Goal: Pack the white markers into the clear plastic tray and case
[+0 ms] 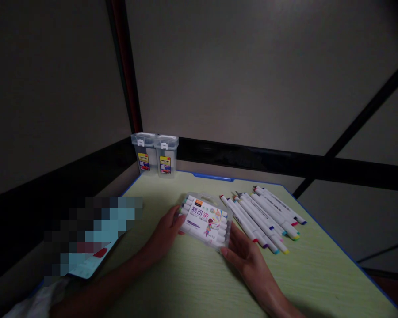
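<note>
A: Head view: where to find the object in hand?

B: At centre, over the green table (185, 285): clear plastic case (204, 218), printed side up and slightly tilted, enclosed markers (220, 232) visible around the label. Contact with the table: impossible to tell.

A: And the grip?

B: Left hand (166, 232) closed around the left end, thumb over the printed side. Right hand (248, 256) cupped at the near right corner, thumb at the near edge, other fingers partly hidden. Both narrowed on the same case.

A: Likely handling?

B: Judging by appearance, light, stiff-walled and rather slick; thin plastic, hence perhaps prone to cracking under a hard squeeze. Best hold: the two short ends, as shown, with gentle, even pressure, fairly level against shifting contents.

A: Surroundings?

B: To the right, near the right hand, loose markers (262, 216) in a slanting, overlapping spread, ends variously coloured. At the far left corner, two lidded containers (167, 152), upright side by side. At the far edge, a blue strip (213, 177). To the left, a flat pale blue item (88, 265), partly pixelated.
</note>
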Demonstrator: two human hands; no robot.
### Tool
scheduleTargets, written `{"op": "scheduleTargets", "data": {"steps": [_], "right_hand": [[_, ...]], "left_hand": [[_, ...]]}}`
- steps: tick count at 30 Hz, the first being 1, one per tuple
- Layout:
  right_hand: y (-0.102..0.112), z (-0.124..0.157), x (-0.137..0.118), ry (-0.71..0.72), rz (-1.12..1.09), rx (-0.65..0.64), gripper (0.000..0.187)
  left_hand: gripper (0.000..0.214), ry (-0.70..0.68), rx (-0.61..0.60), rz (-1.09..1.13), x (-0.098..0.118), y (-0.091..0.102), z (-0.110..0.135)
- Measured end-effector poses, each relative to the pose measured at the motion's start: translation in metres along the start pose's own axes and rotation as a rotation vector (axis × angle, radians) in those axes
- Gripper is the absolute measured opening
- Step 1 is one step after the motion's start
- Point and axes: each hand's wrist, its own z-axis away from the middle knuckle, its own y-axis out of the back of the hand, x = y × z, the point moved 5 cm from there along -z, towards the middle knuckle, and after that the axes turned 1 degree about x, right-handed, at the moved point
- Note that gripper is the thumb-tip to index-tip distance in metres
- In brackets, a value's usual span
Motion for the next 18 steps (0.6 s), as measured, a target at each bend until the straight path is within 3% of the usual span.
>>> {"op": "scheduleTargets", "data": {"steps": [7, 12, 18], "right_hand": [[-0.001, -0.002, 0.006, 0.042, -0.021, 0.014, 0.057], [-0.004, -0.003, 0.004, 0.074, -0.026, 0.015, 0.055], [-0.011, -0.002, -0.008, 0.091, 0.034, -0.045, 0.048]], "left_hand": [[0.035, -0.071, 0.008, -0.124, 0.003, 0.001, 0.001], [0.035, -0.107, 0.145, -0.205, -0.012, 0.007, -0.004], [0.036, -0.169, 0.143, -0.479, -0.013, 0.009, -0.007]]}}
